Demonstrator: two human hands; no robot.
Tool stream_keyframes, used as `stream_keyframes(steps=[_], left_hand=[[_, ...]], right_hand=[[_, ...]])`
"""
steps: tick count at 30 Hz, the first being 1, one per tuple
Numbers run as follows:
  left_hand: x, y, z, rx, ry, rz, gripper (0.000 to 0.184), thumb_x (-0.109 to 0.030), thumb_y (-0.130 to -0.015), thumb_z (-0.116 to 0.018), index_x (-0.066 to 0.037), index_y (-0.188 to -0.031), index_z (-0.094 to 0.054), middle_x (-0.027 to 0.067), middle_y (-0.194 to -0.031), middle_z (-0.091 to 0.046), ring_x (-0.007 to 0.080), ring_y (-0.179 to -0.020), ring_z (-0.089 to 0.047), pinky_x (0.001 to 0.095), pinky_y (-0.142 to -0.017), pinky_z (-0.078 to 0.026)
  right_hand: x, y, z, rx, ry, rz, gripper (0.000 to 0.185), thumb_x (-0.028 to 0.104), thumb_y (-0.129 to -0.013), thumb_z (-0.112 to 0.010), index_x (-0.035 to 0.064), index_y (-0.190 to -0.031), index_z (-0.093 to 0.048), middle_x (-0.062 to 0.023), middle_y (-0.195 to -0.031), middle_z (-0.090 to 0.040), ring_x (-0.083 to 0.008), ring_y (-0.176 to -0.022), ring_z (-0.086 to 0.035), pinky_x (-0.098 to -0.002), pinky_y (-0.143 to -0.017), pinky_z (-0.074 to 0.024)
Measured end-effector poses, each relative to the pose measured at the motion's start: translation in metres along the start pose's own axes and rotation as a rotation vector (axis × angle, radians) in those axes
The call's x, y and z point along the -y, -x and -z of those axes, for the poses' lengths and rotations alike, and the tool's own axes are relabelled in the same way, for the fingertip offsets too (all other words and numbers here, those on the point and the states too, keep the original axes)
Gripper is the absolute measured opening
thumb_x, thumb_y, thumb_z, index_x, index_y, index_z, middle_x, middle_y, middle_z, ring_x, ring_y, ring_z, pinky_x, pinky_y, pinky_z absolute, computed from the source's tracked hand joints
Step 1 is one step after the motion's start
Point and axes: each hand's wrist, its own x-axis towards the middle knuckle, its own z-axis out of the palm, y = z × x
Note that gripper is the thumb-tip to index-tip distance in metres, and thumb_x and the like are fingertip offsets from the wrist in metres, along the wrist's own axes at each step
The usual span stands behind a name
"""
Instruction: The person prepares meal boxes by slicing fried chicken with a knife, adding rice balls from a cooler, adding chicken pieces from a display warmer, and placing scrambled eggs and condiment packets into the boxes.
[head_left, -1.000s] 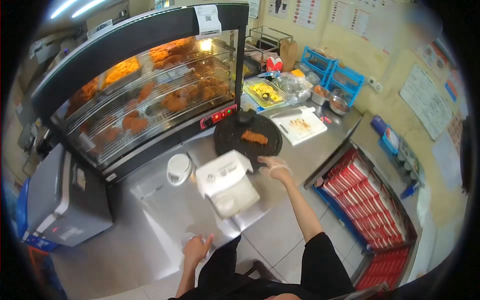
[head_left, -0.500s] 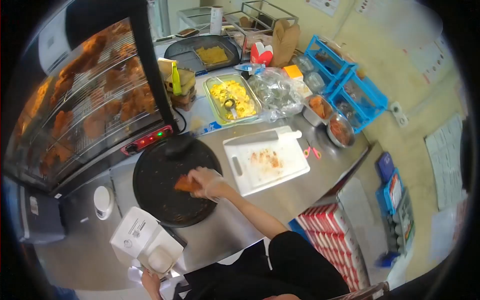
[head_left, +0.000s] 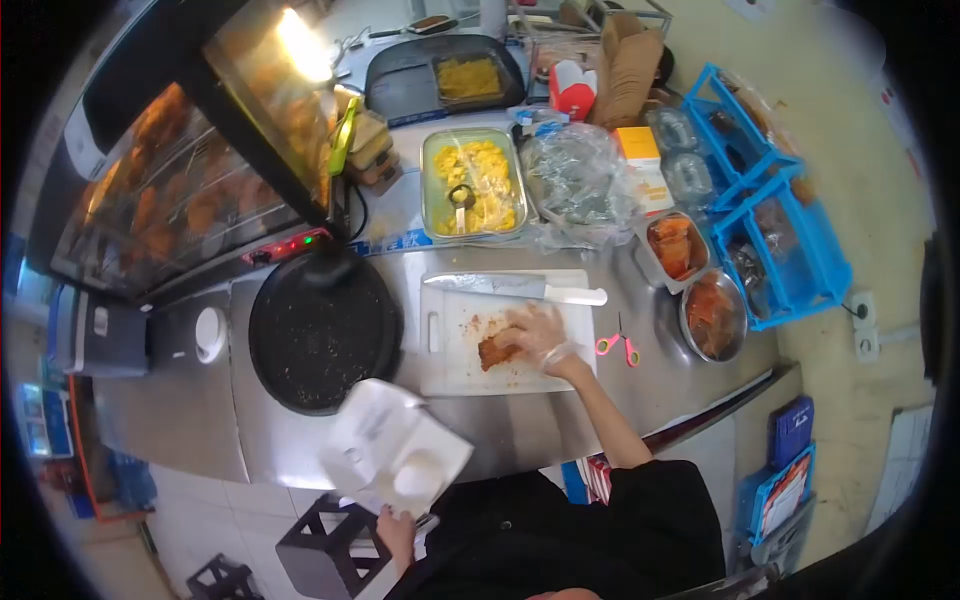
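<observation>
**A:** Under nearly everything, a steel counter [head_left: 185,430]. And next in size?

**B:** At upper left, a glass-fronted warming cabinet [head_left: 160,205], lit, with browned food on its shelves. Opposite, near the wall, a bright blue rack [head_left: 805,262].

**A:** Then down to the flat pieces?

**B:** First a round black pan [head_left: 322,340], just below the cabinet's corner. Right of that, a white cutting board [head_left: 447,372], speckled with brown crumbs.

**A:** And at the counter's near edge?

**B:** A white box [head_left: 365,435], open and tilted, with something round and pale inside. Smaller again, behind the board, a glass dish [head_left: 428,195] of yellow food. Along the board's far side, a knife [head_left: 485,285], handle to the right.

**A:** As for the hands?

**B:** In a clear glove, the right hand [head_left: 542,338], over the board with fingers touching a reddish-brown piece of food [head_left: 493,353]. Gripping or merely resting? Cannot tell. Lower down, the left hand [head_left: 397,532], grasping the box by its near edge.

**A:** And that piece of food?

**B:** On the board, around the middle, partly covered by the fingers. Smallest, just right of the board: pink-handled scissors [head_left: 631,352].
</observation>
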Motion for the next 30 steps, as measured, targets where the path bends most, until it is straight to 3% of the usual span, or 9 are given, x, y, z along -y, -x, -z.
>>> stream_keyframes(steps=[1, 7, 9, 12, 14, 15, 17, 23, 30], left_hand=[[-0.004, -0.003, -0.015, 0.022, -0.02, -0.031, 0.04, -0.018, -0.066, -0.057, 0.005, -0.099, -0.058, 0.0268, -0.088, -0.061, 0.0411, -0.086, -0.059, 0.0445, -0.077, -0.045], [-0.069, -0.025, 0.029, 0.146, -0.034, -0.149, 0.04, -0.014, -0.068, -0.058, 0.0, -0.105, -0.058, 0.0231, -0.096, -0.061, 0.0379, -0.091, -0.058, 0.0431, -0.083, -0.044], [-0.121, -0.023, 0.087, 0.051, 0.051, -0.025, 0.04, -0.004, -0.067, -0.055, -0.001, -0.107, -0.056, 0.0202, -0.102, -0.058, 0.035, -0.097, -0.055, 0.0422, -0.087, -0.041], [-0.241, -0.059, 0.138, -0.396, 0.294, -0.549, 0.042, 0.011, -0.069, -0.044, 0.0, -0.108, -0.056, 0.0171, -0.104, -0.059, 0.0317, -0.096, -0.057, 0.0359, -0.083, -0.043], [-0.322, -0.088, 0.134, -0.275, 0.384, -0.818, 0.051, 0.01, -0.061, -0.05, -0.007, -0.109, -0.058, 0.0102, -0.097, -0.062, 0.0244, -0.08, -0.059, 0.0294, -0.068, -0.045], [-0.352, -0.114, 0.111, -0.331, 0.071, -1.027, 0.05, 0.007, -0.059, -0.054, -0.011, -0.104, -0.06, 0.0071, -0.087, -0.06, 0.0236, -0.076, -0.057, 0.032, -0.064, -0.045], [-0.423, -0.149, 0.063, -0.111, 0.298, -1.479, 0.036, 0.004, -0.061, -0.054, -0.011, -0.093, -0.059, 0.0087, -0.084, -0.058, 0.0282, -0.073, -0.056, 0.0382, -0.064, -0.046], [-0.432, -0.19, -0.074, 0.61, 0.117, -1.522, 0.021, -0.003, -0.069, -0.053, -0.011, -0.088, -0.058, 0.0099, -0.083, -0.057, 0.0299, -0.076, -0.056, 0.0401, -0.066, -0.046], [-0.445, -0.194, -0.073, 0.469, 0.268, -1.278, 0.028, -0.001, -0.071, -0.051, -0.013, -0.095, -0.056, 0.0124, -0.078, -0.053, 0.0314, -0.071, -0.054, 0.0418, -0.067, -0.043]], right_hand=[[-0.003, 0.003, 0.009, 0.073, -0.103, -0.171, 0.037, 0.008, -0.069, -0.062, 0.0231, -0.103, -0.06, -0.0078, -0.118, -0.055, -0.0314, -0.114, -0.047, -0.0414, -0.094, -0.0367], [-0.131, 0.01, -0.02, -0.069, -0.092, -0.287, 0.038, 0.003, -0.072, -0.052, 0.0072, -0.109, -0.055, -0.0152, -0.11, -0.056, -0.0318, -0.108, -0.049, -0.0406, -0.087, -0.0424], [-0.118, 0.002, -0.032, 0.348, 0.148, -0.39, 0.034, 0.008, -0.074, -0.052, 0.0041, -0.109, -0.051, -0.0168, -0.099, -0.058, -0.0331, -0.096, -0.054, -0.0391, -0.08, -0.0454], [-0.073, -0.014, 0.044, 0.412, -0.091, -0.419, 0.03, 0.013, -0.079, -0.051, 0.004, -0.108, -0.048, -0.0192, -0.092, -0.059, -0.0345, -0.084, -0.057, -0.0419, -0.073, -0.0464], [-0.022, -0.017, 0.114, 0.523, -0.253, -0.579, 0.028, 0.032, -0.087, -0.046, 0.0052, -0.094, -0.052, -0.0178, -0.078, -0.061, -0.0362, -0.069, -0.059, -0.0462, -0.064, -0.0469], [-0.007, -0.007, 0.122, 0.506, -0.313, -0.602, 0.031, 0.034, -0.087, -0.046, 0.0044, -0.094, -0.051, -0.0182, -0.076, -0.06, -0.0365, -0.069, -0.059, -0.0463, -0.063, -0.0467], [0.008, -0.007, 0.129, 0.505, -0.377, -0.672, 0.034, 0.036, -0.087, -0.047, 0.003, -0.094, -0.049, -0.0183, -0.071, -0.06, -0.0369, -0.067, -0.06, -0.0463, -0.062, -0.0464], [0.022, -0.012, 0.131, 0.721, -0.409, -0.887, 0.035, 0.038, -0.088, -0.046, 0.0049, -0.099, -0.046, -0.0177, -0.066, -0.06, -0.0371, -0.064, -0.06, -0.0468, -0.057, -0.0459], [0.018, 0.006, 0.073, 0.67, -0.428, -0.935, 0.036, 0.042, -0.088, -0.045, 0.0108, -0.105, -0.044, -0.0189, -0.068, -0.06, -0.0371, -0.064, -0.06, -0.0459, -0.057, -0.0465]])
